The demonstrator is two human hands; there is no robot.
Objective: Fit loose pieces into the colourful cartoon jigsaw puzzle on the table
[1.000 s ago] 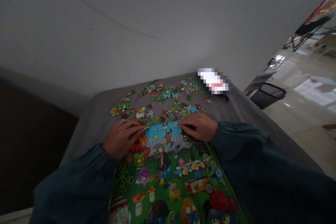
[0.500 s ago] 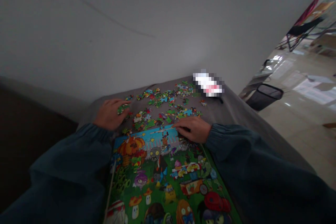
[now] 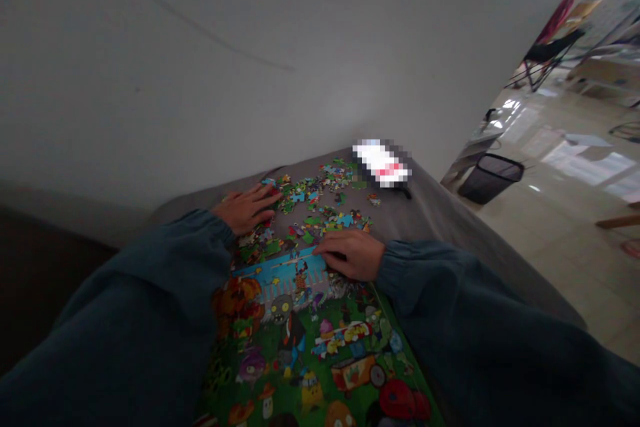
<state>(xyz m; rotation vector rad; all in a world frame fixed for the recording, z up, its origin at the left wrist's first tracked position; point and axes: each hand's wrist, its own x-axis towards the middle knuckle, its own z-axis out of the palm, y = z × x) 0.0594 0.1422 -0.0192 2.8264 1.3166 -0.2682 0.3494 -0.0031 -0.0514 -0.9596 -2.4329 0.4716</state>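
Since half a second ago the left hand (image 3: 247, 208) has slid rightward across the loose pieces (image 3: 320, 203), fingers spread flat on them. The right hand (image 3: 353, 253) rests, fingers loosely together, on the colourful assembled puzzle (image 3: 305, 333) at its top edge. A black mesh bin (image 3: 491, 177) stands on the floor, its contents unseen.

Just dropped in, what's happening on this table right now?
A person is working on a colourful jigsaw puzzle on a grey table. The left hand lies flat on the loose pieces scattered beyond the puzzle. The right hand rests on the puzzle's far edge, by the blue strip. Neither visibly grips a piece.
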